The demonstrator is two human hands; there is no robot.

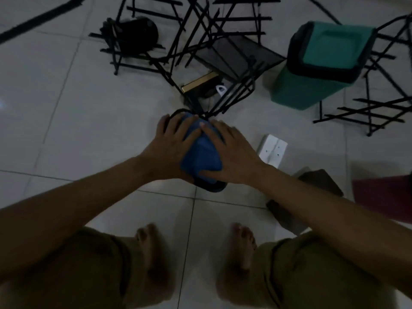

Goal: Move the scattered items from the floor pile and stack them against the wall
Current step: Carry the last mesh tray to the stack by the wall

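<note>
both hands, left hand (171,144) and right hand (231,152), are clasping a blue bag (200,152) just above the floor. the racks (200,41), green bin (321,63) and white box (273,150) are still lying scattered; most work looks undone.

You stood in dim light on a pale tiled floor (66,112) whose dark grout lines crossed beneath you.

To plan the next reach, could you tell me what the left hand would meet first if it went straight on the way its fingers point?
Probably the black wire rack, whose lower corner lies just beyond the left hand; depth is unclear.
</note>
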